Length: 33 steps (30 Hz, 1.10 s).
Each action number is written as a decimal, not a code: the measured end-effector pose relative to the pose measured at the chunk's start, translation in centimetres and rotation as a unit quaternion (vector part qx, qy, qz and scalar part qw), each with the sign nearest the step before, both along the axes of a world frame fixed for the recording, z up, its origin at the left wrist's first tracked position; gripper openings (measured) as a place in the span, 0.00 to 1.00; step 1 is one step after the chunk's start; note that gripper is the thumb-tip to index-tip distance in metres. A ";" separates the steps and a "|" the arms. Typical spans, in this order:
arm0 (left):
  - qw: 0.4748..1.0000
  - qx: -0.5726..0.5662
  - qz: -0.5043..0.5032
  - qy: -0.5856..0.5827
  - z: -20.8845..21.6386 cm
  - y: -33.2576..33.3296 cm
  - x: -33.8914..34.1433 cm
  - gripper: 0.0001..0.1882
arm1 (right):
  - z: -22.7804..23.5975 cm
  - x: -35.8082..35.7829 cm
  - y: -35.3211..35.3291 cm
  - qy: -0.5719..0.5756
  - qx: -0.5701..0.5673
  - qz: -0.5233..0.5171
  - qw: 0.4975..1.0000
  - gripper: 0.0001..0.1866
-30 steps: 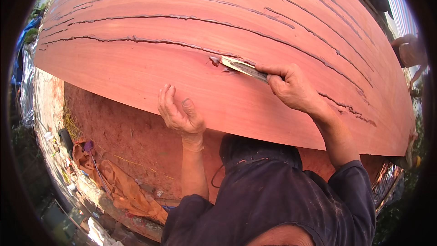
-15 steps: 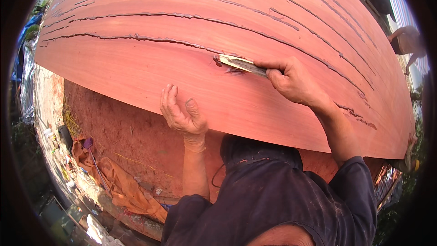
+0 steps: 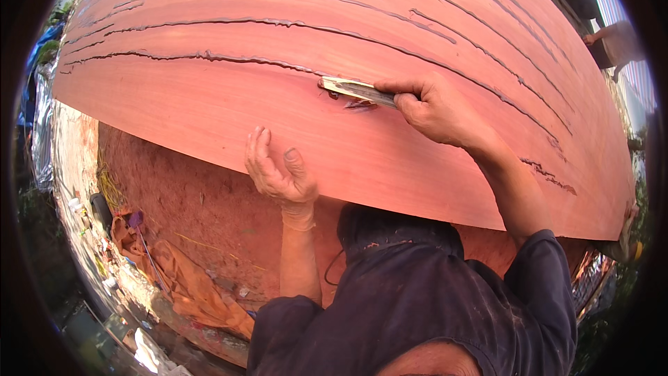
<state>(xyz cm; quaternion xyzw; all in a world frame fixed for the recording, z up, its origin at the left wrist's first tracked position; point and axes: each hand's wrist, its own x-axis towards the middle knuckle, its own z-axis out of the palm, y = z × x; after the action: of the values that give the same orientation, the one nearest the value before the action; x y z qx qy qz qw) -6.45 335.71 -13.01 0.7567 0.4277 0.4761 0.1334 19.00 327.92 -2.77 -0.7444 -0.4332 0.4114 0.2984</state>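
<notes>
A wide reddish wooden board (image 3: 209, 104) stretches in front of me, crossed by several dark, glossy lines of paste (image 3: 264, 62). My right hand (image 3: 431, 108) grips a flat wooden stick (image 3: 358, 90), pale on top and smeared dark along its side. Its tip points left and lies against the board just below the nearest paste line. A brown smear (image 3: 362, 105) and a small dab show beside the stick. At the board's near edge is my left hand (image 3: 282, 177), fingers stretched and thumb apart, holding nothing.
Below the board's near edge lies reddish ground (image 3: 174, 188). An orange-brown cloth (image 3: 188, 282) and scattered litter are at the lower left. A dark oblong item (image 3: 100, 210) sits by yellow strands. Another person (image 3: 619, 45) is beyond the board at far right.
My right hand and the stick have moved a little left and up along the paste line. The left hand has stayed in place. The person at far right has shifted.
</notes>
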 end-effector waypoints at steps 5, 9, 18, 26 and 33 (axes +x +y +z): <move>1.000 -0.020 0.003 -0.014 0.0 -0.3 0.0 0.25 | -0.2 -1.3 1.3 0.138 0.018 -0.001 0.990 0.24; 1.000 -0.017 -0.005 -0.008 0.2 -0.1 0.0 0.24 | 0.4 -2.9 -0.5 0.197 0.032 0.008 0.980 0.24; 1.000 -0.014 -0.015 0.015 -0.1 0.0 -0.4 0.24 | 1.0 -2.1 -5.6 0.076 0.071 -0.056 0.993 0.22; 1.000 0.000 -0.010 0.019 0.1 0.2 -0.3 0.23 | 1.2 -1.5 -4.6 0.052 0.077 -0.076 0.993 0.21; 0.998 -0.055 0.025 0.026 -0.8 -0.5 -0.8 0.24 | 3.1 -0.2 -7.2 0.230 0.089 -0.113 0.962 0.23</move>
<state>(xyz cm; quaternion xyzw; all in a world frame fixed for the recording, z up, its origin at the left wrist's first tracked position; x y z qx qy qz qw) -7.28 335.21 -13.83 0.7493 0.4751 0.4355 0.1521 18.80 320.71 0.35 -0.6440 -0.3011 0.4948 0.4997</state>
